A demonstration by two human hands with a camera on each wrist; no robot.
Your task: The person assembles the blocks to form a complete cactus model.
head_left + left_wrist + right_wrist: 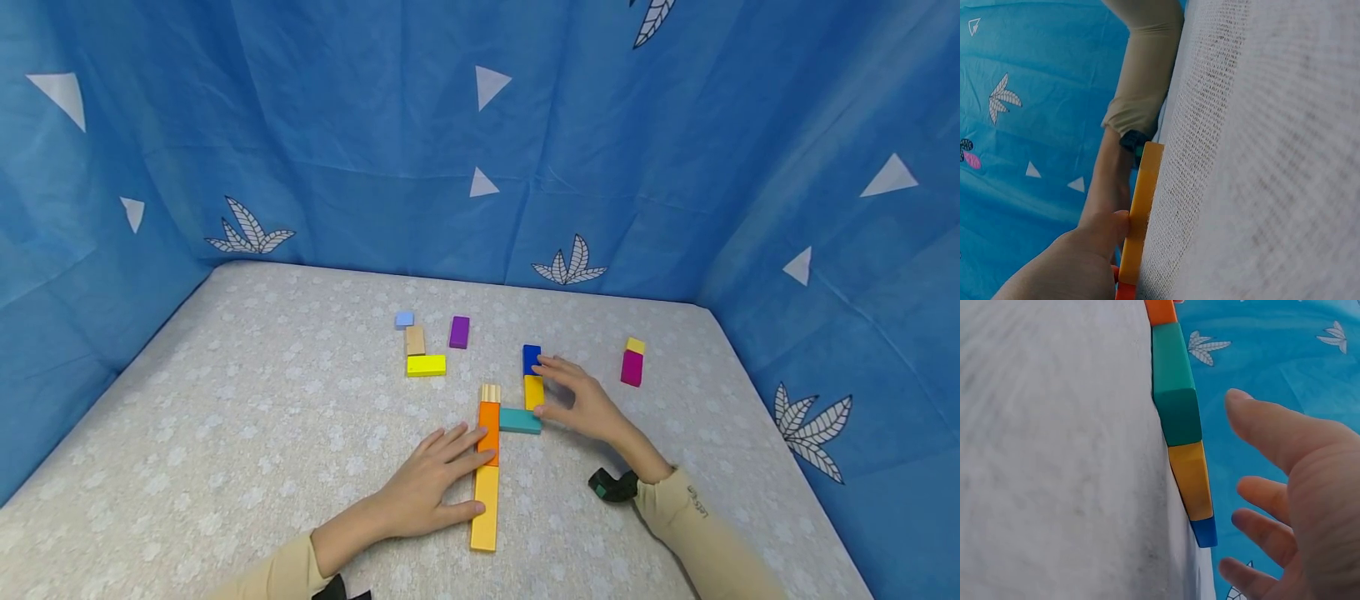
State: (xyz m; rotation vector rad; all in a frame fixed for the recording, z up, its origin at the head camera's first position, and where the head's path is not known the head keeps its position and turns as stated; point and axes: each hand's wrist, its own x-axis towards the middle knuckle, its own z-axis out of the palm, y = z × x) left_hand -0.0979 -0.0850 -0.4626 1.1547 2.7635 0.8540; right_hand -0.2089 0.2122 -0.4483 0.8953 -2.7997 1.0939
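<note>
My left hand (423, 487) lies flat, its straight fingertips on the orange block (489, 421) and its thumb against the long pale-orange block (484, 517). Those blocks stand end to end, with a small ridged cream block (491, 392) at the far end. A teal block (517, 421) sticks out to the right from the orange one. From its right end a yellow-orange block (533, 393) and a dark blue block (532, 358) run away from me. My right hand (585, 404) hovers beside them, fingers spread and holding nothing; the right wrist view shows a gap between its fingers and the blocks.
Farther back left lie a light blue block (404, 319), a plain wooden block (415, 340), a bright yellow block (426, 366) and a purple block (460, 332). At right, a magenta block (632, 368) touches a small yellow one (636, 345). Blue curtains (405, 125) surround the table.
</note>
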